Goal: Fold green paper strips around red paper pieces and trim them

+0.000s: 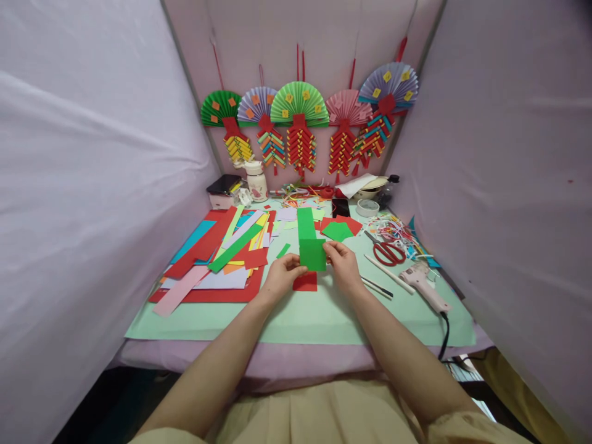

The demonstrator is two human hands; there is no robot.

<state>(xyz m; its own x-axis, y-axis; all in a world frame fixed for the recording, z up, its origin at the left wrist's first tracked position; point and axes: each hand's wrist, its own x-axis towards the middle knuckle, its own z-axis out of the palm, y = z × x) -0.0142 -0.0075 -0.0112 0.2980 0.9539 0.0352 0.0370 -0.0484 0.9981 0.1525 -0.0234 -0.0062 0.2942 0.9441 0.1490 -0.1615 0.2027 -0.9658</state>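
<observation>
A bright green paper strip (312,254) is held up in front of me, its near end folded over into a square flap and its other part reaching away over the table. My left hand (283,275) pinches the lower left edge of the flap. At its upper right edge my right hand (341,262) has thumb and fingers closed on the paper. Below the flap a red paper piece (304,283) lies on the table, partly covered from view. A small green scrap (283,250) lies beyond my left hand.
Coloured paper sheets (208,291) cover the left side. On the right are red-handled scissors (389,253), a white pen (389,274), a glue gun (424,287) with its cord and dark-tipped sticks (377,287). A bottle (256,181), phone (341,208) and tape roll (367,207) stand or lie farther back.
</observation>
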